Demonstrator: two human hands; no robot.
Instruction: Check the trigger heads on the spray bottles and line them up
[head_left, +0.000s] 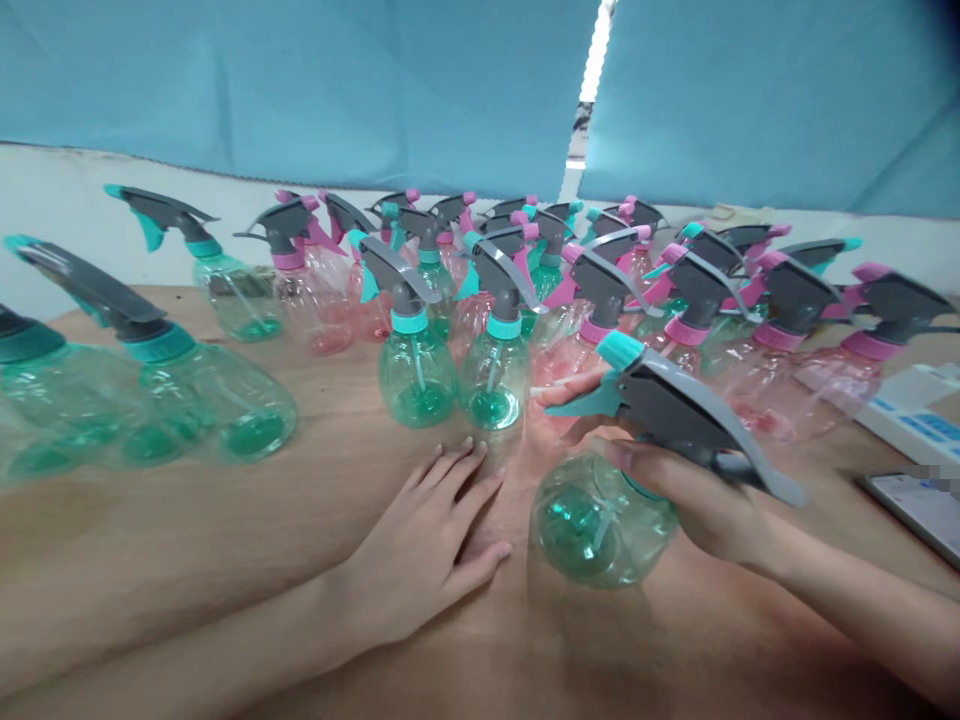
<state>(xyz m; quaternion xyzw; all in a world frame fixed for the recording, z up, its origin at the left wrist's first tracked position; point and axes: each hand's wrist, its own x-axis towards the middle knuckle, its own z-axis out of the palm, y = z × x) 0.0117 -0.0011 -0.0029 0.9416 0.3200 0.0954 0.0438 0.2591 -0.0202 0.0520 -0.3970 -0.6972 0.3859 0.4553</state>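
My right hand [705,500] grips a green spray bottle [600,520] around its neck, below the grey trigger head with its turquoise nozzle and lever. The bottle is tilted, its base turned toward the left. Flat on the wooden table [315,590] lies my left hand [427,550], fingers spread and holding nothing. Just beyond its fingertips stand two green spray bottles, one [417,375] beside the other [495,375]. Fingers of the right hand are partly hidden behind the held bottle's head.
Several pink spray bottles [780,375] and green ones crowd the far side. More green bottles [217,400] stand at the left. A phone [919,510] lies at the right edge, near a white and blue object [915,415]. Blue cloth [300,90] hangs behind.
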